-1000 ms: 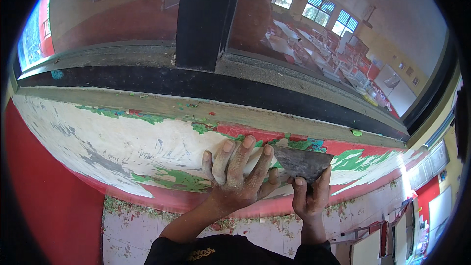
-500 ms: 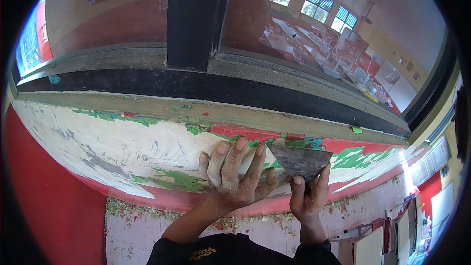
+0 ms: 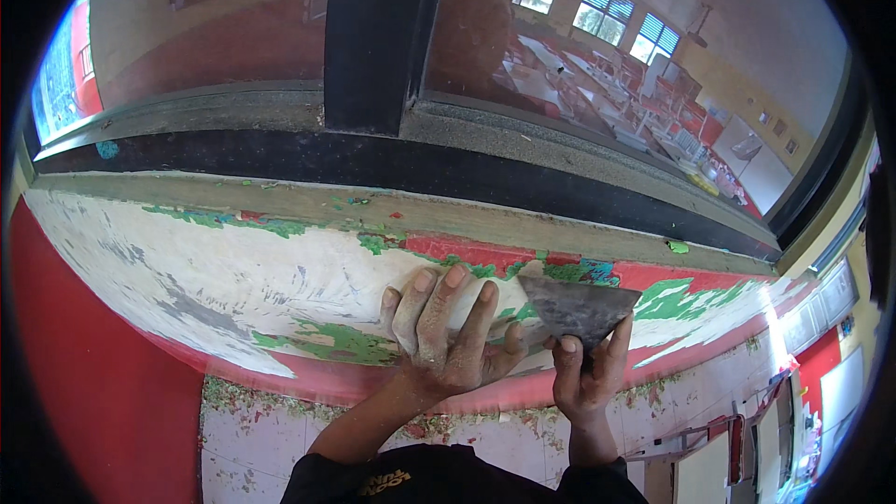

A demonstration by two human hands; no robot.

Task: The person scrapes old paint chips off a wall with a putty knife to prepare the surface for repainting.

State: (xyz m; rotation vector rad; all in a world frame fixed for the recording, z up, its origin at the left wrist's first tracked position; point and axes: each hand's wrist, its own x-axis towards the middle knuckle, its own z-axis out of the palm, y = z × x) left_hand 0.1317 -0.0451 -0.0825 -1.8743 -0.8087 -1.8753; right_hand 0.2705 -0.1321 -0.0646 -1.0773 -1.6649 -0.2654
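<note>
My right hand (image 3: 588, 378) grips a scraper (image 3: 581, 308) with a wide, dark metal blade; its handle is mostly hidden by the fingers. The blade's broad edge faces up toward remnants of green and red paint (image 3: 574, 271) just under the window ledge. Left of the scraper, my left hand (image 3: 446, 336) rests spread against the wall (image 3: 280, 271), dusty and holding nothing. White and grey patches show on this wall between leftover strips of green and red paint.
Above runs a ledge (image 3: 308, 210) with paint flakes, below a dark window frame (image 3: 364, 47) and glass. Flakes litter the tiled floor (image 3: 271, 448). A red wall (image 3: 84, 355) stands at left, furniture (image 3: 705, 462) at lower right.
The scraper has shifted slightly to the right and a touch down. My left hand stays at about the same place, its fingers slightly moved.
</note>
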